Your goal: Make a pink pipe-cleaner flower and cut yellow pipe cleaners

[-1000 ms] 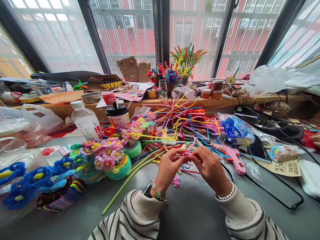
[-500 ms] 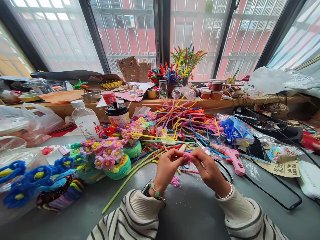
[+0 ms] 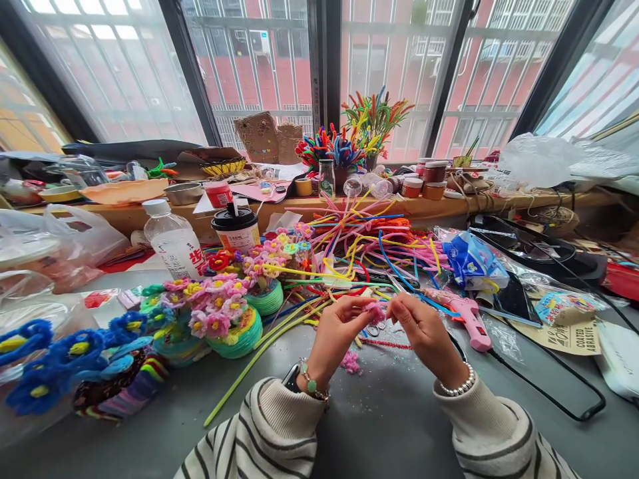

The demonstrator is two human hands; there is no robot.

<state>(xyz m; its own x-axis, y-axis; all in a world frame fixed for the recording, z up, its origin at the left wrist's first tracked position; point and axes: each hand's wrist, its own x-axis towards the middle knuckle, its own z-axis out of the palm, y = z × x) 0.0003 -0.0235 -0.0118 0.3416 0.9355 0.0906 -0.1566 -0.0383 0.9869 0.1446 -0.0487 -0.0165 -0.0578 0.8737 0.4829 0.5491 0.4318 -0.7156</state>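
Observation:
My left hand pinches a small curled pink pipe-cleaner piece between thumb and fingertips, above the table. Just to its right, my right hand is closed in a pinch. Whatever lies between those fingertips is hidden or too small to name. A second fuzzy pink piece rests on the table below, between my wrists. Behind the hands runs a red glittery stem. Scissors lie beyond my fingers, partly covered by stems.
A pink glue gun with a black cord sits to the right. Pipe-cleaner flowers in pots crowd the left, near a bottle and a lidded cup. Loose pipe cleaners are heaped behind. Long yellow-green stems stretch forward.
My right hand has moved slightly right, away from the pink piece, leaving a small gap between the hands. My left hand keeps its place with the piece.

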